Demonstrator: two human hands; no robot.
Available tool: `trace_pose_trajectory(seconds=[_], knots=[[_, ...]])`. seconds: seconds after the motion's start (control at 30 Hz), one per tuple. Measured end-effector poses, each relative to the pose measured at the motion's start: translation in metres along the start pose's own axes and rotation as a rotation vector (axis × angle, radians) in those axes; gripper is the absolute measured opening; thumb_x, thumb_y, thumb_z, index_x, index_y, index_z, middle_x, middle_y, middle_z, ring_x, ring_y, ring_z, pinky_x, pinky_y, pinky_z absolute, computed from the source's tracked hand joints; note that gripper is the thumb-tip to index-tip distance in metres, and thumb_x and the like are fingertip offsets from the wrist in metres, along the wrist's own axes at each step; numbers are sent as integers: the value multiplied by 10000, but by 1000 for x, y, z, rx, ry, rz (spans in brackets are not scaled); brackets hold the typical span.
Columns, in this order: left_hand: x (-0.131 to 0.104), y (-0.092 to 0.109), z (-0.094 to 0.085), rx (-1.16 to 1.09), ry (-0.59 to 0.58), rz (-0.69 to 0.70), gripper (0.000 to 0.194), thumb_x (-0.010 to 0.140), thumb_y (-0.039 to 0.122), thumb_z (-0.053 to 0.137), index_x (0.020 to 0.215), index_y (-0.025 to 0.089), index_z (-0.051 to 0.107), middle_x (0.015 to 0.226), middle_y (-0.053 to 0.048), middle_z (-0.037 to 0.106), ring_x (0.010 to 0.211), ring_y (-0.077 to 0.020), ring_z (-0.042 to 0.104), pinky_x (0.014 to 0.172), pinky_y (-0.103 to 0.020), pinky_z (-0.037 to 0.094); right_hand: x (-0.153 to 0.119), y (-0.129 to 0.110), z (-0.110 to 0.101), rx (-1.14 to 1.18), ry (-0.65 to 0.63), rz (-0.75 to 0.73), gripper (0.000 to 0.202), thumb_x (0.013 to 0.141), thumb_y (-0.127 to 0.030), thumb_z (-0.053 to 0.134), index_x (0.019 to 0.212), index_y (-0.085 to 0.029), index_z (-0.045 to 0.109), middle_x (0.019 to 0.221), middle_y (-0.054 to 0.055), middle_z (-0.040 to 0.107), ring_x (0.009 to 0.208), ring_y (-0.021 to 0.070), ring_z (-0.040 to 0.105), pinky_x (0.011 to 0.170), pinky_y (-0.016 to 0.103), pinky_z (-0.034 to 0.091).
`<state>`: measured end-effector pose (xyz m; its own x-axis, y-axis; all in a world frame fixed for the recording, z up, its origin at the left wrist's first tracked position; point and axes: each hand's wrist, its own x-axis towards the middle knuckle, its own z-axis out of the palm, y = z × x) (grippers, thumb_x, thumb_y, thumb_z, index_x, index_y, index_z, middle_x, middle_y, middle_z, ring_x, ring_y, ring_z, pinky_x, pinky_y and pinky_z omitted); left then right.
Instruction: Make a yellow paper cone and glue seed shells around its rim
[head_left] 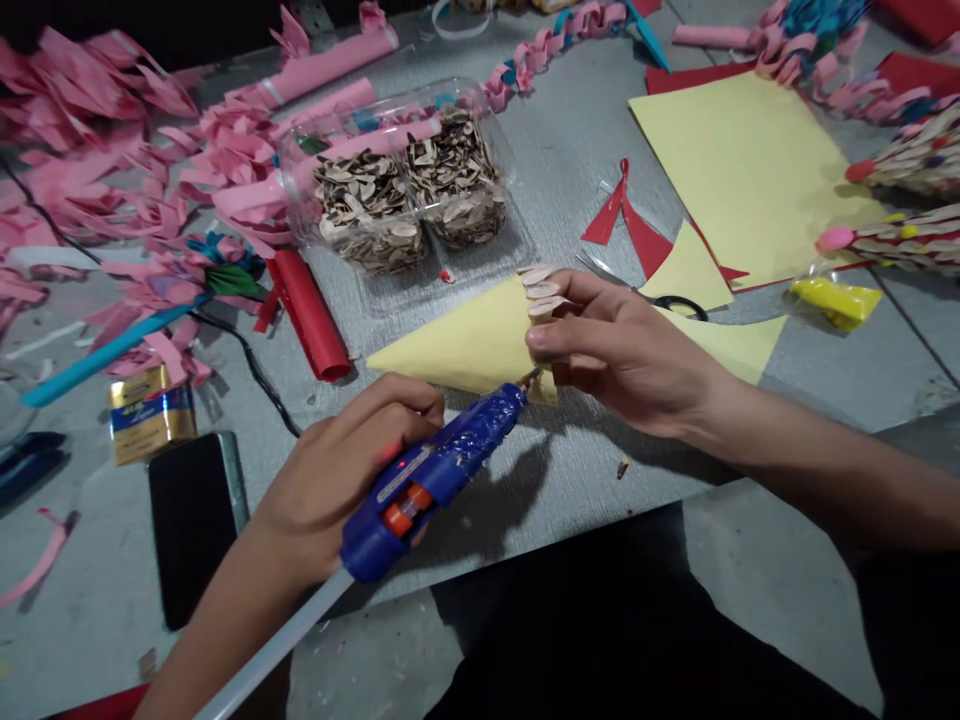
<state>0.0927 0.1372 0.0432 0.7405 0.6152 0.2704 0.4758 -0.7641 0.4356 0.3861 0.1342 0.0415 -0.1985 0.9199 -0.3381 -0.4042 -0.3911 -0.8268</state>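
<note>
My left hand (337, 460) is closed round a blue hot glue gun (442, 470), which has a long clear glue stick (277, 640) in its back end. The gun's nozzle comes up close to the wide end of a yellow paper cone (457, 335) lying on its side, its tip to the left. At that wide end my right hand (615, 345) grips the cone, fingers partly hidden inside or behind it. Several pale seed shells (541, 290) line the cone's rim beside my right fingertips. I cannot tell whether nozzle and paper touch.
A clear two-part plastic box (420, 215) of seed shells stands behind the cone. Black-handled scissors (679, 305) lie among yellow paper sheets (750, 170) to the right. Leftward are a red paper roll (309, 315), a phone (193, 530), a gold-and-blue box (150, 415) and pink paper decorations (97, 90).
</note>
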Motion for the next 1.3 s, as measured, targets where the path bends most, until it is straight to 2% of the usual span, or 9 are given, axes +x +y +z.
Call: trace_pose_trajectory(seconds=[0.17, 0.37, 0.67, 0.9, 0.97, 1.13, 1.2, 1.3], knots=[[0, 3, -2, -107, -66, -36, 242, 977, 104, 621, 1133, 284, 584, 1179, -33, 711, 1041, -200, 716, 842, -312, 607, 0, 0, 1, 12, -14, -5, 345, 728, -221, 1004, 865, -279, 693, 920, -47, 737, 846, 163, 676, 715, 308, 547], [-1, 4, -2, -136, -110, -47, 233, 988, 84, 590, 1110, 281, 563, 1152, -28, 681, 1023, -196, 690, 832, -306, 578, -1, 0, 1, 18, 0, 19, 347, 720, -209, 1005, 872, -295, 706, 929, -46, 756, 845, 181, 694, 708, 334, 562], [-1, 7, -4, -205, -219, -57, 151, 1054, 157, 566, 1151, 269, 534, 1168, -48, 662, 1037, -196, 678, 832, -281, 562, 0, 1, -2, 54, -34, 14, 303, 753, -239, 1001, 900, -298, 742, 966, -48, 769, 871, 175, 717, 795, 345, 629], [3, 4, 3, -224, -263, 7, 18, 1082, 251, 540, 1100, 249, 537, 1135, -61, 637, 915, -194, 673, 717, -297, 515, 3, 0, -4, 57, -25, 19, 339, 722, -287, 1017, 883, -306, 720, 908, -56, 755, 817, 178, 698, 740, 354, 615], [8, 7, 4, -196, -293, 34, 42, 1092, 263, 519, 1065, 242, 543, 1087, -49, 634, 811, -171, 650, 654, -295, 485, 3, -3, -5, 33, -4, 6, 348, 715, -312, 1024, 881, -312, 718, 904, -48, 756, 826, 191, 687, 710, 349, 597], [15, 19, 8, -10, -369, 88, 117, 992, 349, 564, 1034, 240, 568, 1097, -53, 691, 668, -171, 619, 580, -336, 431, -3, -22, -7, 19, 37, -114, 332, 749, -327, 1004, 911, -328, 714, 943, -11, 773, 991, 267, 707, 791, 403, 615], [15, 20, 10, 68, -370, 97, 175, 919, 317, 598, 1073, 236, 592, 1163, -68, 708, 689, -181, 641, 604, -348, 451, -5, -35, -9, 26, 70, -198, 304, 770, -299, 984, 924, -331, 724, 979, -6, 789, 1064, 280, 719, 840, 422, 619], [15, 14, 15, 219, -350, 84, 323, 832, 221, 613, 1155, 221, 616, 1279, -101, 710, 738, -200, 677, 642, -366, 479, -5, -55, -18, 94, 115, -379, 151, 856, -234, 865, 945, -309, 770, 1077, -9, 807, 1110, 235, 719, 887, 396, 610]])
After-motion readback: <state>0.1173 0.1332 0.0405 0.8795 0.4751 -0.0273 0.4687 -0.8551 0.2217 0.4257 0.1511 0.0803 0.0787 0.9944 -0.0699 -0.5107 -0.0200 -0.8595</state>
